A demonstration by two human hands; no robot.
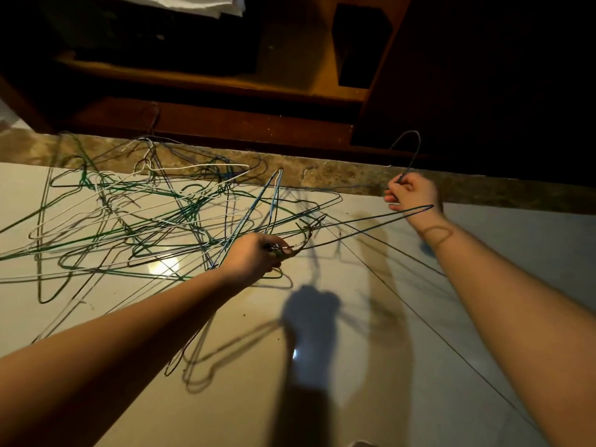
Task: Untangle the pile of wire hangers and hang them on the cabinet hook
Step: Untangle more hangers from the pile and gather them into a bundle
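Blue hanger (pixel 411 159) neck inside right fingers (pixel 395 197); left fingers (pixel 279 249) grip pile (pixel 145 214).

Glossy pale tiled floor (pixel 371 366), tangled pile of wire hangers (pixel 135 214) lying on it, green, white, blue

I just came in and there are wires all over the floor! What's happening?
A person is untangling a pile of hangers spread on the floor in front of a wooden cabinet. The right hand grips one dark hanger by its neck, off to the side, hook pointing up. The left hand grips wires at the near edge of the pile. Most hangers lie knotted together.
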